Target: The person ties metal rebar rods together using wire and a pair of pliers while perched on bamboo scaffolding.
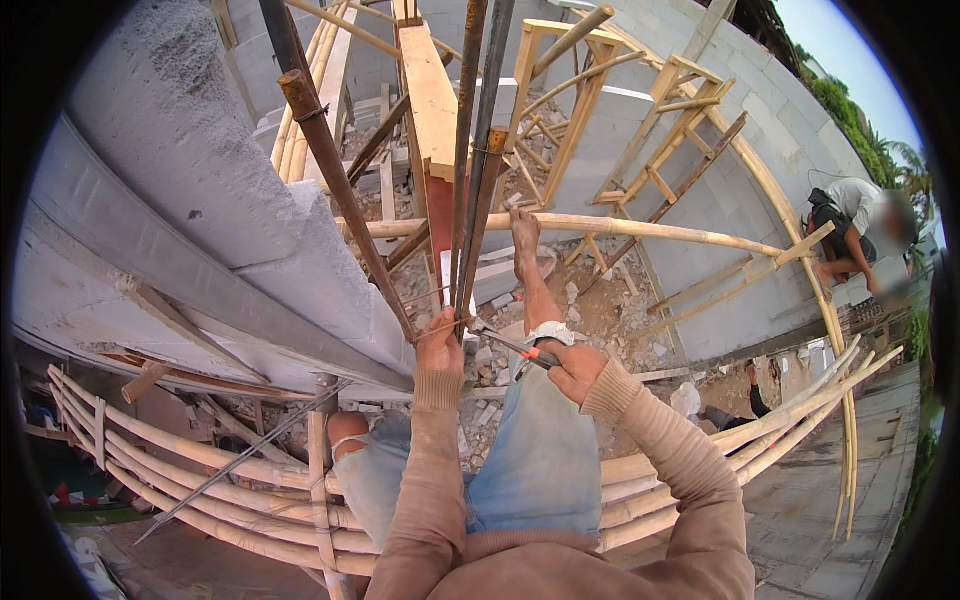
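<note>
My right hand [577, 372] is closed round the orange-and-black handles of a pair of pincers [510, 343]. Their jaws reach the foot of the upright steel bars [470, 190], just right of my left hand. My left hand [438, 345] pinches a thin steel rod [432, 331] that runs across these bars. Another rusty steel bar [345, 170] leans down to the same spot from the upper left. My bare foot [525, 235] rests by a bamboo pole [620, 228] beyond my hands.
Bundled bamboo poles [230, 505] pass beneath me on both sides. To the left rises a grey block wall [200, 200]. Wooden frames [570, 110] stand ahead, above rubble [500, 360] far below. At the right, another person [850, 225] crouches by the wall.
</note>
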{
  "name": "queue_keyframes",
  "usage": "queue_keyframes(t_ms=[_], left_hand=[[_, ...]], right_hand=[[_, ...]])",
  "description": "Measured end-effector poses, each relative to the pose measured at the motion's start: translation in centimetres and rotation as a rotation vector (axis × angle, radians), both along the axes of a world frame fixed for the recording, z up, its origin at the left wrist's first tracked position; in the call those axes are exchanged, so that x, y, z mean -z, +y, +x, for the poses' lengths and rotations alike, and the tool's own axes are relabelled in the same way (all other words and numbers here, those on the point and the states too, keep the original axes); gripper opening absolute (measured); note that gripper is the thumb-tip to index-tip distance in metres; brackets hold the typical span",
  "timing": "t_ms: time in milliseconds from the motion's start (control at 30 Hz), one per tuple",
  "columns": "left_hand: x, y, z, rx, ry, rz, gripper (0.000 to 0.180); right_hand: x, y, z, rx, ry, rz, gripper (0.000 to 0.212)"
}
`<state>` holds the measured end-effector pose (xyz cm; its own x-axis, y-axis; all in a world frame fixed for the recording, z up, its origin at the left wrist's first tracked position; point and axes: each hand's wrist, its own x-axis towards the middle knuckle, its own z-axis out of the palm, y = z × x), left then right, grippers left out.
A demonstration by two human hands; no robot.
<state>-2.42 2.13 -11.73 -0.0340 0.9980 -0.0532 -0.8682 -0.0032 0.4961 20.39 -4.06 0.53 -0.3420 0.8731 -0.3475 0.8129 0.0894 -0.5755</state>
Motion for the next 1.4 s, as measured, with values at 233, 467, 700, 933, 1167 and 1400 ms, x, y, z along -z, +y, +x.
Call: queue_keyframes(t_ms=[233,467,700,933,1167,1400], left_hand=[[2.2,1.2,-0.4,0.054,0.020,-0.034,0.014],[2.1,1.0,-0.8,0.076,-0.010,-0.005,0.015],[1.1,0.2,-0.3,0.018,-0.025,-0.042,0.016],[1.1,-0.5,-0.5,0.006,0.119,0.027,0.023],[1.2,-0.8,-0.2,0.037,0.225,0.096,0.035],[1.1,-0.4,-1.6,0.081,0.474,0.038,0.046]], right_hand=[[2.5,1.3,0.5,-0.032,0.561,-0.810,0.035],[-0.7,-0.2,0.0,-0.138,-0.283,0.434,0.069],[2.4,0.6,-1.0,-0.057,-0.517,0.877,0.073],[8.8,-1.0,-3.7,0.130,0.078,0.280,0.034],[9.7,-4.9,-10.2,0.458,1.036,-0.680,0.035],[7.5,-5.8,-12.4,0.387,1.755,-1.166,0.035]])
